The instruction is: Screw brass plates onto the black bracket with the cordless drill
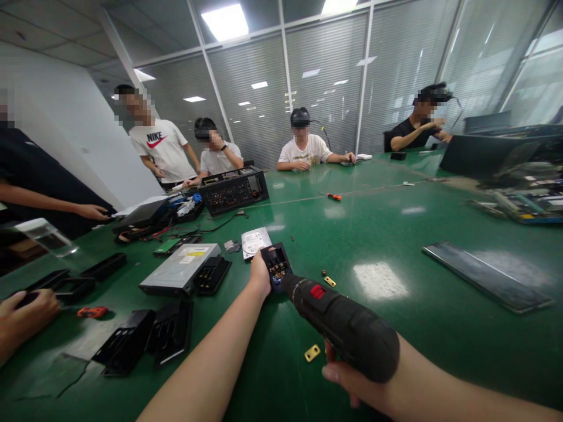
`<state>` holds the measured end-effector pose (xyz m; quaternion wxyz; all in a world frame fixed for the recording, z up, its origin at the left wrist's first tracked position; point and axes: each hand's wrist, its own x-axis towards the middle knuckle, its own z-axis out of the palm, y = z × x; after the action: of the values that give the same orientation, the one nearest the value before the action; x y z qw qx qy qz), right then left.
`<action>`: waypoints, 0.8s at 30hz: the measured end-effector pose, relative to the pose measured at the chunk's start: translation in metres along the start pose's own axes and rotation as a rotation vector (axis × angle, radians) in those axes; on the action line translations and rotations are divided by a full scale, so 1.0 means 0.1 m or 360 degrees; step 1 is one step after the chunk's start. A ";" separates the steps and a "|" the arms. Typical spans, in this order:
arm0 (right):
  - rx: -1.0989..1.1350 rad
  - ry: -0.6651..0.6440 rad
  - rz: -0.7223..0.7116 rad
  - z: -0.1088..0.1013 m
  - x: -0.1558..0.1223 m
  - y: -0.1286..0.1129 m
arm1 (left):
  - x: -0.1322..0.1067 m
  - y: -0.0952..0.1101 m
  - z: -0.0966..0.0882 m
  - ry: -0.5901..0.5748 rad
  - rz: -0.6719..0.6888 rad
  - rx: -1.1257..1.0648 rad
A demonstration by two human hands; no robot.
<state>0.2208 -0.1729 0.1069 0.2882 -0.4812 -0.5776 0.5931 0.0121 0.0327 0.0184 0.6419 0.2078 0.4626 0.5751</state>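
My right hand (352,381) is wrapped round the grip of a black electric screwdriver (341,319) with a red switch. Its tip points into a small black open-faced part (276,265) showing metal contacts. My left hand (260,274) grips that part from its left side and holds it tilted up off the green table (396,234). Two small brass pieces (329,280) lie just right of the part. Another brass piece (312,353) lies under the screwdriver.
A grey drive (180,268), a hard disk (255,240), black brackets (145,340) and an open computer case (233,189) lie to the left. A dark panel (484,275) lies right. Several people sit around the table; another person's hand (24,319) is at far left.
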 end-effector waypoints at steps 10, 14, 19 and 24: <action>0.0484 -0.0441 0.0020 -0.19 0.21 0.80 | 0.04 -0.03 -0.03 -0.0025 0.0006 0.0014; 0.0381 -0.0613 0.0069 -0.27 0.24 0.83 | 0.04 -0.04 -0.03 -0.0012 0.0001 0.0056; 0.0150 -0.0453 -0.0019 -0.26 0.18 0.64 | 0.03 -0.04 -0.02 -0.0008 -0.0018 0.0054; -0.0006 -0.0321 -0.0037 -0.20 0.16 0.61 | 0.02 -0.04 -0.01 -0.0010 -0.0038 -0.0009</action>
<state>0.2455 -0.1606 0.0473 0.2345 -0.4128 -0.6103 0.6341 0.0133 0.0335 0.0142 0.6507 0.2023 0.4615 0.5680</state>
